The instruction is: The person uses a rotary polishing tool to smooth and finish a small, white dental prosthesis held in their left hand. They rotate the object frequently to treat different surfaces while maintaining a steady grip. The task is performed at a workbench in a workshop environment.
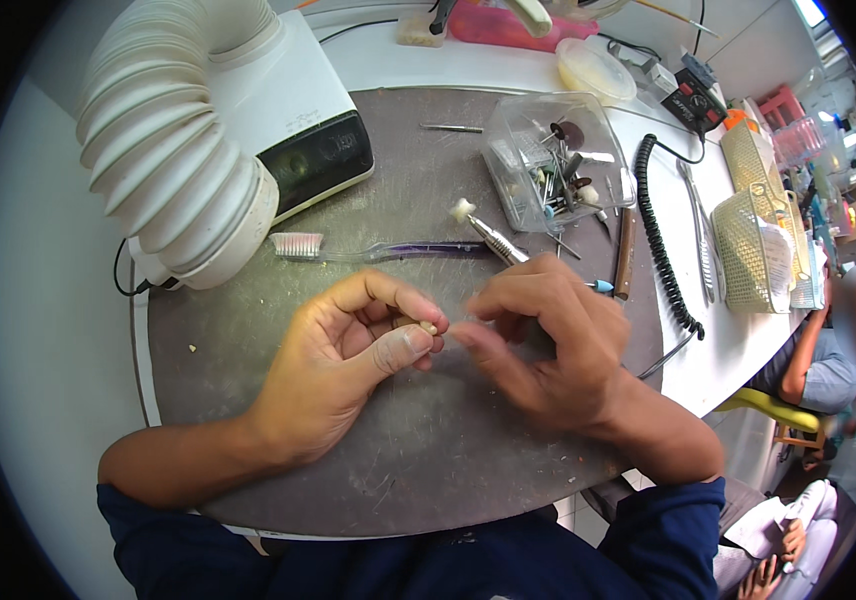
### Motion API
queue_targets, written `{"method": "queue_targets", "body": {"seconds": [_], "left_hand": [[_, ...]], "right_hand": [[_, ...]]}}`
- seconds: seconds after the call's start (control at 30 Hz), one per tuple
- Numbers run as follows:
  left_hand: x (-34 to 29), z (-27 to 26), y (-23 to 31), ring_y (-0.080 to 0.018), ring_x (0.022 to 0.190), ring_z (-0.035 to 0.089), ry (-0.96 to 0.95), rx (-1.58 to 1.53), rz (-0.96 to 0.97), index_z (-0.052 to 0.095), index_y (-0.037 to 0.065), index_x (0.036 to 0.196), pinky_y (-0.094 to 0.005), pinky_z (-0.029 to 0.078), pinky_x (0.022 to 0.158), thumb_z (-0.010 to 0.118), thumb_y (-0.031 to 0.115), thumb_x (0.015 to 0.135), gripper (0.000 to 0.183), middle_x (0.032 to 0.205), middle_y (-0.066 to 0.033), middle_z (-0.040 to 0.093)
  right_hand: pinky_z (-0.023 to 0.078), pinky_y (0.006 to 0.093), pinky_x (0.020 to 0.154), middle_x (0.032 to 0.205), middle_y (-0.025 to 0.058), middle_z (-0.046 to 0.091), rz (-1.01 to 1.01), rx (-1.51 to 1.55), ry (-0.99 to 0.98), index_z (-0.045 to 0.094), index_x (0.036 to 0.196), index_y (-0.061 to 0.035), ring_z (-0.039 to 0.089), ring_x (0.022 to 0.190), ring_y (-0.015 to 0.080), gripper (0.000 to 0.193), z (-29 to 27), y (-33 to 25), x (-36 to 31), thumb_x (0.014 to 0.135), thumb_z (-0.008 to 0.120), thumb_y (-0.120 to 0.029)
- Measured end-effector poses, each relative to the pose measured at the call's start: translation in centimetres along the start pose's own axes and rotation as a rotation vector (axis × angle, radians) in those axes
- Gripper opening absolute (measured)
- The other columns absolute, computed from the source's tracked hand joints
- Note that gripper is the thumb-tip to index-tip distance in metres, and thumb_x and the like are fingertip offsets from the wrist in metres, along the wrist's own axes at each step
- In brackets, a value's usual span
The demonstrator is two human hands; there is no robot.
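My left hand [338, 355] pinches a small cream, tooth-like piece [430, 327] between thumb and fingertips, above the grey work mat. Close beside it, to the right, is my right hand [558, 345]. Its fingers are bent and slightly blurred, thumb and forefinger apart, with nothing visible between them. Just beyond the right hand lies a metal rotary handpiece [496, 240] with a white polishing tip; the hand hides its rear end. A clear and purple toothbrush [388, 250] lies across the mat, beyond both hands.
A white ribbed hose [173, 150] and its box unit stand at the back left. To the back right is a clear tub [518, 185] of burs and discs. Farther right are a black coiled cord [653, 240], tweezers [698, 230] and mesh baskets [748, 250]. Other people sit at the right.
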State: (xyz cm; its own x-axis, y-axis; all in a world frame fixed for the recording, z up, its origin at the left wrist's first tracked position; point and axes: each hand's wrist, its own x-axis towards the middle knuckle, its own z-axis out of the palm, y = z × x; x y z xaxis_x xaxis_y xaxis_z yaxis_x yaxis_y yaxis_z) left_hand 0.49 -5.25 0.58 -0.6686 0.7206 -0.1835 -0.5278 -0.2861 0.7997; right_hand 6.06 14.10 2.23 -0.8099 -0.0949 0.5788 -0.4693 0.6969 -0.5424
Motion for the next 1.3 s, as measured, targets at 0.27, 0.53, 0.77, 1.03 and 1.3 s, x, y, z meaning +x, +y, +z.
{"method": "queue_targets", "body": {"seconds": [0.27, 0.53, 0.77, 1.03, 1.3], "left_hand": [[-0.1, 0.0, 0.3, -0.0113, 0.089, 0.057, 0.002, -0.082, -0.038, 0.056, 0.006, 0.106, -0.0265, 0.048, 0.08, 0.059, 0.007, 0.093, 0.013, 0.097, -0.0047, 0.059], [-0.1, -0.1, 0.3, -0.0109, 0.088, 0.057, 0.009, -0.103, -0.027, 0.057, 0.005, 0.107, -0.0263, 0.048, 0.079, 0.059, 0.01, 0.094, 0.014, 0.095, -0.0037, 0.059], [-0.1, 0.0, 0.6, -0.0111, 0.089, 0.058, 0.023, -0.092, -0.046, 0.057, 0.006, 0.104, -0.0264, 0.048, 0.079, 0.061, 0.005, 0.092, 0.013, 0.096, -0.0052, 0.061], [-0.4, 0.2, 0.6, -0.0116, 0.092, 0.059, -0.009, -0.142, -0.101, 0.055, 0.007, 0.101, -0.0265, 0.047, 0.083, 0.063, 0.006, 0.091, 0.013, 0.097, -0.0048, 0.062], [-0.5, -0.1, 0.0, -0.0113, 0.093, 0.061, -0.104, -0.196, -0.113, 0.056, 0.004, 0.104, -0.0256, 0.05, 0.08, 0.063, 0.006, 0.092, 0.014, 0.101, -0.0058, 0.063]], "right_hand": [[0.049, 0.0329, 0.058, 0.083, 0.0056, 0.057, 0.121, -0.569, -0.226, 0.059, 0.094, -0.0072, 0.063, 0.07, 0.0226, 0.025, -3.1, 0.0, 0.6, 0.079, 0.074, -0.019], [0.051, 0.0324, 0.059, 0.086, 0.005, 0.057, 0.109, -0.661, -0.269, 0.058, 0.094, -0.0071, 0.064, 0.075, 0.0206, 0.023, -2.0, 0.0, 0.0, 0.078, 0.071, -0.017], [0.05, 0.0367, 0.06, 0.082, 0.0088, 0.057, 0.137, -0.448, -0.197, 0.052, 0.095, -0.0045, 0.063, 0.076, 0.0241, 0.024, -1.7, -0.6, 0.1, 0.074, 0.064, -0.006], [0.044, 0.0353, 0.049, 0.068, 0.0075, 0.059, 0.214, -0.256, -0.346, 0.052, 0.082, -0.0056, 0.061, 0.058, 0.0252, 0.039, -2.5, -1.9, 0.2, 0.08, 0.072, -0.039], [0.042, 0.0361, 0.043, 0.055, 0.0073, 0.055, 0.179, -0.29, -0.335, 0.05, 0.065, -0.0071, 0.058, 0.047, 0.0255, 0.056, -2.1, -1.0, -0.1, 0.074, 0.071, -0.058]]}}
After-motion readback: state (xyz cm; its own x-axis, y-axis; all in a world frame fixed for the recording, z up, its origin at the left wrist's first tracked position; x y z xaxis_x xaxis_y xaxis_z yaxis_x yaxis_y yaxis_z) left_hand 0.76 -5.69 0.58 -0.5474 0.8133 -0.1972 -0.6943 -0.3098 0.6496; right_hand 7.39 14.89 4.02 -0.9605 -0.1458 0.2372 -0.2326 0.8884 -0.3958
